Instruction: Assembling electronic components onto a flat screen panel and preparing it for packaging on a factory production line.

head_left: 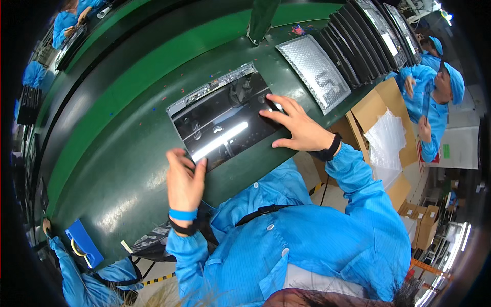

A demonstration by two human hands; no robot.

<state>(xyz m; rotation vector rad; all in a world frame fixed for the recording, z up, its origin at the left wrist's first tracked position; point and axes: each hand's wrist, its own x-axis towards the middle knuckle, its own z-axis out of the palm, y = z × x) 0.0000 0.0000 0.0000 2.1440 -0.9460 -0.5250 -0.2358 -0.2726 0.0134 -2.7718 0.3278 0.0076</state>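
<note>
A dark, glossy display panel [225, 120] lies flat on the green table, with a silver strip carrying a circuit board [217, 86] along its far edge. Ceiling lights reflect in its surface. My left hand [185, 179] is at the near left corner, its thumb and bent fingers closed around that corner. Over the right end of the panel, my right hand [299, 125] is spread open. Its fingertips touch the glossy face, and its thumb lies by the near edge.
Bubble wrap sheeting [319, 74] lies at right beside a row of upright dark panels [353, 43]. A cardboard box [381, 102] with clear packing stands lower right. A blue holder [84, 243] sits at the left end. A green post [262, 23] rises behind. Co-workers [434, 89] are nearby.
</note>
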